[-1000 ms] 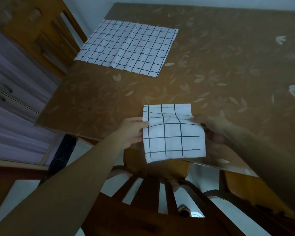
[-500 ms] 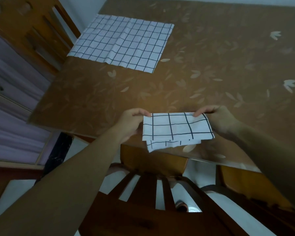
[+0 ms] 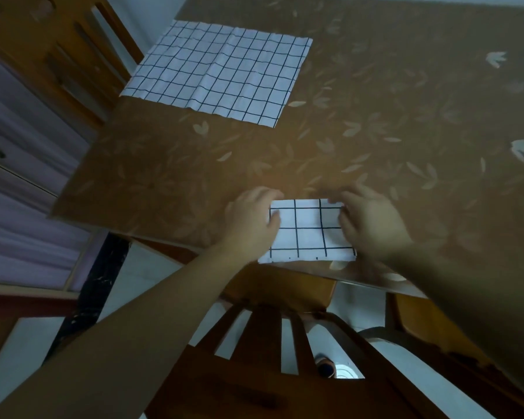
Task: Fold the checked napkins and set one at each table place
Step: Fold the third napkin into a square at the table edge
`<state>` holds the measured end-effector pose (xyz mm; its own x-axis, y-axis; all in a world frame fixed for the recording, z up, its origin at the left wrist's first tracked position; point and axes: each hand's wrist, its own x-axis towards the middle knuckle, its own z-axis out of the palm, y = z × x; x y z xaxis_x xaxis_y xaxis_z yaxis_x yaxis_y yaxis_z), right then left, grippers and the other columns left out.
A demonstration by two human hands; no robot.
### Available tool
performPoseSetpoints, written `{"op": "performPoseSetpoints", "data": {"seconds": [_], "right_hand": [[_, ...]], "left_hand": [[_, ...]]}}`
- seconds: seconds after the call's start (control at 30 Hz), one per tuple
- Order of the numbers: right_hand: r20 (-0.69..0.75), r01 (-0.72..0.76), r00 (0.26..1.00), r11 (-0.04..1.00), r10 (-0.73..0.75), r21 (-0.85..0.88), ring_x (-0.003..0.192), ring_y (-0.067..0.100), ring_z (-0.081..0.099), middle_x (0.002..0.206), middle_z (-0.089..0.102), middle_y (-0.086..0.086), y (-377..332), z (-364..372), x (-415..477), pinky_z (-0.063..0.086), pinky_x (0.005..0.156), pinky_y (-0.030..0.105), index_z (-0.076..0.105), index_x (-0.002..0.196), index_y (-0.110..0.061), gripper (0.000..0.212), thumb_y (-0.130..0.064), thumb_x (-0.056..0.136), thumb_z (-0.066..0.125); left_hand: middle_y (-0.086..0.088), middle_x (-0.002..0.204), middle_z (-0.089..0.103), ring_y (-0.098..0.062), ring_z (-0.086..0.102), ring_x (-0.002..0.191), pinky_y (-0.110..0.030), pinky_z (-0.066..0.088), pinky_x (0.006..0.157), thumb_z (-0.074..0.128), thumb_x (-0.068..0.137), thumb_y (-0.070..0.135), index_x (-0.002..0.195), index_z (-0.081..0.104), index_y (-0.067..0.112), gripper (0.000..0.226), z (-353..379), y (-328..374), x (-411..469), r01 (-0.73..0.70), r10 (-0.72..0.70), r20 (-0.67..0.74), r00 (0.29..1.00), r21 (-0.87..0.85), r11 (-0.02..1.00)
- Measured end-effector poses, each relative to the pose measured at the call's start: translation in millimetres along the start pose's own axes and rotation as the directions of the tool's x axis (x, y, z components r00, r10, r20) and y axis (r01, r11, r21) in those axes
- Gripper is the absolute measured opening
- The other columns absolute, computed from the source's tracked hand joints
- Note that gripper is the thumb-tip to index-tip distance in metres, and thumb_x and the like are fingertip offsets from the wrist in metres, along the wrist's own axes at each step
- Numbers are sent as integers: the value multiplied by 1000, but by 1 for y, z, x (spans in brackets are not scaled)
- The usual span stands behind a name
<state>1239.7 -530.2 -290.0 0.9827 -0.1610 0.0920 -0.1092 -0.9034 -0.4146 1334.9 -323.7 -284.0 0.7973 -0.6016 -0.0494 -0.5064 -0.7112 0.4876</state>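
A small folded napkin (image 3: pixel 310 234), white with a black check, lies flat on the brown table (image 3: pixel 375 116) at its near edge. My left hand (image 3: pixel 251 219) rests on the napkin's left side with the fingers laid over its far left corner. My right hand (image 3: pixel 372 219) lies on its right side, fingers spread over the far right corner. Both hands press the cloth down. A second checked napkin (image 3: pixel 221 71) lies unfolded and spread out at the table's far left corner.
A wooden chair (image 3: pixel 273 334) stands tucked under the near edge right below the folded napkin. Another wooden chair (image 3: pixel 58 55) stands at the table's left side by the spread napkin. The tablecloth carries a pale leaf pattern.
The folded napkin was held up in both hands, then folded in half and lowered. Now it lies flat on the table with both hands on top of it.
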Motion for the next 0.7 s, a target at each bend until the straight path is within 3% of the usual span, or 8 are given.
{"op": "performPoseSetpoints", "data": {"seconds": [0.1,0.2,0.27,0.5,0.7], "right_hand": [[173,96,982,986,-72,-136,137,24,37,149,42,1,-12,21,-5,34,104,43,46,141,-17,51,-32,94,31],[300,113,953,968,-42,-223,150,21,7,163,11,1,-14,39,-7,10,118,44,17,155,-17,67,-46,95,10],[347,95,938,964,-4,-247,150,20,-2,163,1,1,-9,46,-8,2,119,45,7,155,-19,71,-51,92,2],[372,113,928,939,17,-325,148,16,-15,161,-14,2,9,50,-11,-6,120,44,-11,153,-24,72,-60,91,-5],[371,146,929,930,-11,-337,149,23,-11,162,-11,9,-7,52,-4,-7,117,49,-5,155,-21,68,-50,95,8]], "left_hand": [[3,163,2,-18,-4,149,-46,1,120,26,100,51,154,12,27,61,24,4,-4,-125,46,259,965,296,947],[1,162,-15,-20,-17,148,-48,-9,119,15,96,63,154,-8,25,73,43,-4,-7,-117,-13,318,948,387,915],[0,161,-18,-21,-18,147,-50,-8,119,15,94,67,153,-11,24,77,50,-9,-10,-121,-23,336,941,400,909],[1,161,-17,-22,-19,147,-52,-8,118,18,90,72,153,-10,28,82,57,-14,-15,-104,-12,295,955,372,922],[-3,162,-15,-22,-17,148,-48,-9,119,18,82,82,153,-10,22,97,52,-22,1,-205,78,308,948,405,891]]}}
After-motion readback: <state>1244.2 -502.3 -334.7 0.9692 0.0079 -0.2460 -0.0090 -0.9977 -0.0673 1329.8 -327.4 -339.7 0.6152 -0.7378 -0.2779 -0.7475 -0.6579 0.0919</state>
